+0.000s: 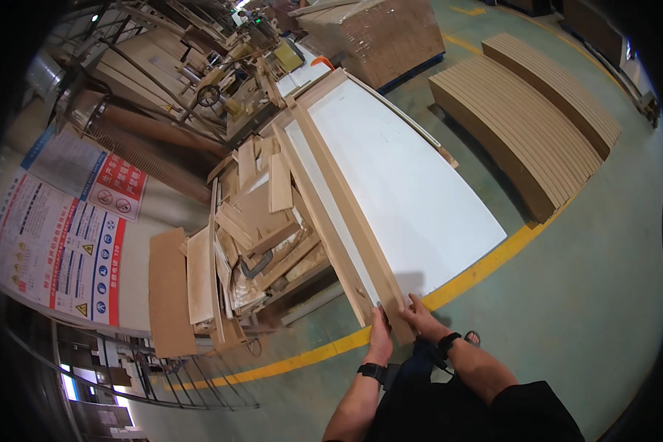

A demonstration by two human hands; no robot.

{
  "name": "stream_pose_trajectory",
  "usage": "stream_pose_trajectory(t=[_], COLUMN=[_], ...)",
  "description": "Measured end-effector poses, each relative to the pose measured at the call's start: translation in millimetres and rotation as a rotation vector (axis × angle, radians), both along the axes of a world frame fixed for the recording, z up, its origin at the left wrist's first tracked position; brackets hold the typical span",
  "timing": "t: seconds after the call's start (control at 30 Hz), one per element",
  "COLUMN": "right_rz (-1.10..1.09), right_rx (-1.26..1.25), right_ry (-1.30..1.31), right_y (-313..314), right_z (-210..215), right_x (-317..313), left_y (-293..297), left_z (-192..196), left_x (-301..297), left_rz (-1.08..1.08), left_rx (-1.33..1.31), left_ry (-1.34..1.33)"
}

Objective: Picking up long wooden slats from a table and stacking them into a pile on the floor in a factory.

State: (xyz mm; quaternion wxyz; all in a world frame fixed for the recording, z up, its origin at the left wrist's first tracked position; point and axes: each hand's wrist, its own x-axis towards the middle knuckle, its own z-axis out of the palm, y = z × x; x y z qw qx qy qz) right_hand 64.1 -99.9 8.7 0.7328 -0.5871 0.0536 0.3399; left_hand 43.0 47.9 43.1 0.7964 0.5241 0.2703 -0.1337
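Observation:
A long, narrow wooden board (352, 217) stretches away from me along the left part of a white-topped table (412, 199). At its near end, my left hand (379, 337) is closed on the left edge. My right hand (423, 321) grips the opposite edge, its fingers lying partly over the top; the undersides of both hands are hidden. To the left of the board, a light wooden rail (318, 221) runs beside it along the table's side, with a strip of white top showing between them.
Left of the table lies a heap of wood offcuts (261, 214) with a dark clamp-like piece (256, 265). Stacked long brown boards (519, 125) are on the floor at right. Farther off are a machine (236, 88) and a wrapped pallet load (376, 37). Sign boards (66, 243) stand at left.

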Motion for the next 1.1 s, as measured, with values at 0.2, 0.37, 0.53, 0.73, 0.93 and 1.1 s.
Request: stream_pose_trajectory(t=[0.2,0.37,0.53,0.73,0.93,1.1], right_rz=[-0.060,-0.046,-0.040,0.035,-0.071,-0.095], right_rx=[0.025,0.117,0.110,0.048,0.188,-0.170], right_ry=[-0.012,0.002,-0.014,-0.053,0.022,-0.306], right_y=[7.1,13.9,14.7,0.8,0.9,0.4], right_z=[5.5,4.8,1.2,-6.9,-11.0,-10.7], right_x=[4.4,6.7,8.1,7.3,3.7,11.2], left_y=[8.4,19.5,20.0,17.4,5.1,-9.4], left_z=[-9.3,-22.9,-24.0,-18.3,-15.3,-11.6], left_x=[45.8,78.5,86.4,98.7,81.4,81.0], left_rz=[0.062,0.035,0.101,0.186,0.213,0.230], left_rx=[-0.072,-0.091,-0.090,-0.019,-0.032,0.044], left_ry=[0.028,0.141,0.117,0.119,0.240,0.202])
